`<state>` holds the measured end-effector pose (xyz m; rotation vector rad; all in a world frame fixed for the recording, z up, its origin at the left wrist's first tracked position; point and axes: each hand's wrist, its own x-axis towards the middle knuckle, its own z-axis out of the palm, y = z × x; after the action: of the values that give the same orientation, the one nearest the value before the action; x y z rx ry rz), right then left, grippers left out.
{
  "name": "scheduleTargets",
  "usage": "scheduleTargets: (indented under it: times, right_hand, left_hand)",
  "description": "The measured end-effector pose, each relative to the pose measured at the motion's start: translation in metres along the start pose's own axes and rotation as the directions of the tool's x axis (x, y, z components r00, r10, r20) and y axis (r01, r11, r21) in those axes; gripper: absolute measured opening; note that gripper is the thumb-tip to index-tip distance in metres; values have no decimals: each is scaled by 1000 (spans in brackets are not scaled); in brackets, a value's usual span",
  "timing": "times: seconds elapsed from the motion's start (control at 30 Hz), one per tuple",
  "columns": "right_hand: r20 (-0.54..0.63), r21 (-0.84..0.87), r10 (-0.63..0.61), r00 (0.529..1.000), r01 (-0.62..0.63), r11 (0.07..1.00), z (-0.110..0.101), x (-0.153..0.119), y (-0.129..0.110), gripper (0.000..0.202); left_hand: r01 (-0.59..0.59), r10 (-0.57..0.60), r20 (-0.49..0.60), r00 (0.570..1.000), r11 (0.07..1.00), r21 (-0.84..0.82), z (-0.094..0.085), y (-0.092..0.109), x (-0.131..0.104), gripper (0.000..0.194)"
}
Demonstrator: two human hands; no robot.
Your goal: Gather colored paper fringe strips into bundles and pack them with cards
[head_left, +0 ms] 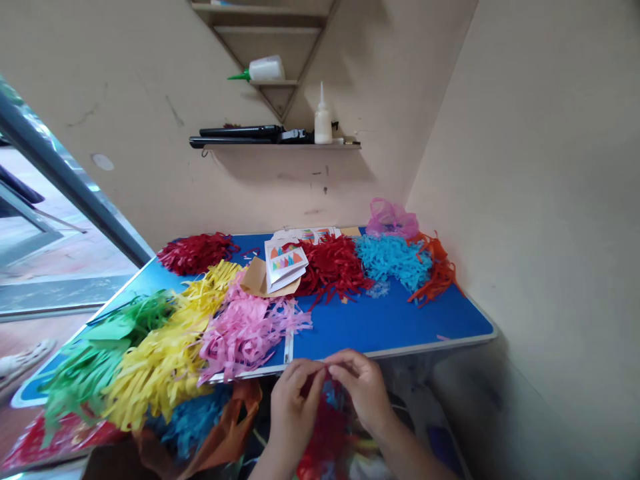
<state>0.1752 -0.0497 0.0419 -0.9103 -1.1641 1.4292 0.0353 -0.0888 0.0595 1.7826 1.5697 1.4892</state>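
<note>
Just off the front edge of the blue table (395, 320), my left hand (296, 400) and my right hand (361, 387) meet at the fingertips. Both are pinched closed, and what they hold between them is too small to make out. Below them hangs blurred red material (327, 433) with some blue near its top. Pink paper fringe (250, 327) lies on the table to the left of my hands, beside yellow fringe (165, 353) and green fringe (95, 367). Red fringe (335, 263) lies farther back, with blue fringe (393, 260) and orange fringe (440, 270) to its right.
Printed cards (286, 267) rest on a brown envelope (257, 277) near another red bundle (197, 253). A pink plastic bag (393, 219) sits at the back. The wall shelf (285, 147) holds a bottle (323, 123) and a black tool (240, 135). An orange bag (225, 433) is below the table edge.
</note>
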Motion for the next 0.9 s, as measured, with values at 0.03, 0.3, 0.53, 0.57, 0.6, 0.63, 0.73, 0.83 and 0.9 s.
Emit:
scheduleTargets:
  times: [0.03,0.3,0.53,0.57,0.6,0.63,0.73,0.83,0.9]
  right_hand:
    - [8,-55,-49,999,49,997,-2,2,-2,6]
    - [106,-117,-211,972,223,968,-18,19,-12,5]
    - [104,-136,-114,988,127,983,-23,13,-20,4]
    - [97,-139,-102,990,115,984,-23,12,-20,5]
    - [89,-137,-86,992,98,986,-22,12,-19,7]
    - [84,-134,-72,994,83,987,-22,11,-19,8]
    - [74,-169,-99,992,110,979,-19,11,-16,11]
    - [59,-244,-173,983,182,952,-16,10,-16,9]
    - [53,-260,-179,982,187,947,-15,8,-17,8]
  left_hand:
    - [-22,21,32,999,1000,8,0,0,4,11]
    - [61,-46,172,984,994,-87,3,7,22,19]
    - [113,-104,172,980,993,-46,8,10,22,22]
    - [115,-108,169,980,993,-32,8,11,22,22]
    - [120,-116,160,980,993,-16,7,12,22,21]
    - [129,-128,148,981,992,-2,7,13,22,20]
    - [151,-149,142,978,989,3,5,15,23,19]
    - [162,-157,174,972,987,-17,4,16,24,21]
    - [185,-178,162,971,982,-28,4,16,24,20]
